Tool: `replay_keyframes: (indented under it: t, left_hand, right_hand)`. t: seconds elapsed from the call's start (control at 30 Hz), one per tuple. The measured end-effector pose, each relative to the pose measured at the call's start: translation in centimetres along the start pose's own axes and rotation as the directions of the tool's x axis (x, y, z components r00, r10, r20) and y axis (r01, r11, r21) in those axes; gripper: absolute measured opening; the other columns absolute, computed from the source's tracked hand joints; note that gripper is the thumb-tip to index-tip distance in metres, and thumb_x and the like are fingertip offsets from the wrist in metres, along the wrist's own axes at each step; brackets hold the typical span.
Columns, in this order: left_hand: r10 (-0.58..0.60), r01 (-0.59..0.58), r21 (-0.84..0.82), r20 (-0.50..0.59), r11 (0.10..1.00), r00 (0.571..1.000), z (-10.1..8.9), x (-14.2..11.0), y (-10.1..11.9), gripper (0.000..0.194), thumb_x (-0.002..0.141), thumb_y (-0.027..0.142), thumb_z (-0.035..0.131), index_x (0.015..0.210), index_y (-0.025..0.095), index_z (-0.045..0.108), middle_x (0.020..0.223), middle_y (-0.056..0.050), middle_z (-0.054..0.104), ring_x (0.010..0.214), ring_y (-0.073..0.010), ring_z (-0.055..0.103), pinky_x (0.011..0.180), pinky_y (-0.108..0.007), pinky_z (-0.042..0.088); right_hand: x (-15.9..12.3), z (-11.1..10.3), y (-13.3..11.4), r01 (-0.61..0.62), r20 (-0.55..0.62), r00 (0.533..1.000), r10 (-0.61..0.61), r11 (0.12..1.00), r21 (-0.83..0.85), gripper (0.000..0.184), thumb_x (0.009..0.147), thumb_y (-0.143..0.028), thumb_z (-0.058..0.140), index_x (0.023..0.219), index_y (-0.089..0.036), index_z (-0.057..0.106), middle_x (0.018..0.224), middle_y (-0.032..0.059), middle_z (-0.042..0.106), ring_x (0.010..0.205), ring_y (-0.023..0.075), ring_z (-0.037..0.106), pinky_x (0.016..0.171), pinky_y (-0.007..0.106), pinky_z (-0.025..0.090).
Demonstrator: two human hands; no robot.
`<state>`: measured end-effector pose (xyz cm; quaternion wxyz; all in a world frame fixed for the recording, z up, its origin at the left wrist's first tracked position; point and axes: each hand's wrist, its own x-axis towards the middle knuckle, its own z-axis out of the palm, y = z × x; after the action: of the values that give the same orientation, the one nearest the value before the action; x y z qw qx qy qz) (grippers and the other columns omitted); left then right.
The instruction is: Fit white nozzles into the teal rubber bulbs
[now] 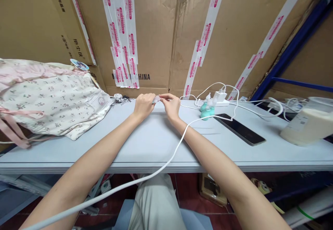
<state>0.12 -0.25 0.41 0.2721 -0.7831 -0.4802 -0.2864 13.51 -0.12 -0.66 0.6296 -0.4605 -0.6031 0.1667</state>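
Hands (156, 104) meeting above the desk (156, 136), forearms angled inward; both pinch a small translucent piece (156, 99) between fingertips.

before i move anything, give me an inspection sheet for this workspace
surface: pale desk, bare in front of the hands; spills: nothing seen
job's things: small pale piece between the hands, details unclear; teal-based items at right
clutter: floral bag at left; phone and container at right
grip: left hand and right hand both closed on the piece
cables: white cable crosses right forearm and desk edge
surroundings: cardboard behind, blue frame at right
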Motion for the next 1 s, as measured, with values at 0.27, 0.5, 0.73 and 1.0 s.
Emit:
replay_keyframes:
  t: [0.27,0.5,0.73,1.0]
  left_hand:
    - [0.037,-0.038,-0.021,-0.05,0.999,0.998,0.2,-0.1,-0.2,0.021,0.089,0.027,0.041,0.088,0.016,0.059,0.084,-0.011,0.065,0.083,-0.0247,0.059,0.07,-0.034,0.034]
    - [0.051,-0.051,0.001,-0.076,0.999,0.996,0.2,-0.1,-0.4,0.018,0.087,0.027,0.044,0.089,0.016,0.059,0.084,-0.011,0.065,0.081,-0.0246,0.059,0.069,-0.034,0.035]
    - [0.079,-0.082,-0.029,-0.096,0.996,0.992,0.5,-0.1,-0.6,0.022,0.088,0.029,0.042,0.092,0.016,0.06,0.083,-0.01,0.065,0.081,-0.0235,0.059,0.069,-0.033,0.035]
    - [0.055,-0.059,-0.082,-0.058,0.995,0.997,0.4,-0.1,-0.5,0.026,0.09,0.029,0.038,0.095,0.016,0.06,0.088,-0.011,0.066,0.086,-0.0243,0.059,0.072,-0.033,0.036]
  right_hand:
    - [1.2,-0.4,0.6,-0.3,0.215,0.95,0.224,0.842,0.448,0.024,0.058,-0.032,0.074,0.076,-0.017,0.065,0.088,0.0048,0.071,0.085,0.0162,0.064,0.074,0.028,0.048]
    - [1.4,-0.9,0.7,-0.344,0.27,0.933,0.239,0.813,0.469,0.029,0.054,-0.034,0.077,0.075,-0.018,0.064,0.088,0.0031,0.07,0.085,0.0144,0.061,0.074,0.027,0.045]
    - [1.3,-1.2,0.5,-0.409,0.319,0.907,0.276,0.764,0.5,0.026,0.059,-0.035,0.075,0.079,-0.02,0.066,0.087,0.0007,0.068,0.078,0.0106,0.058,0.074,0.025,0.045]
    - [2.1,-1.3,0.8,-0.263,0.308,0.939,0.149,0.891,0.37,0.026,0.062,-0.039,0.073,0.079,-0.019,0.071,0.086,0.0028,0.071,0.083,0.0145,0.06,0.071,0.026,0.046]
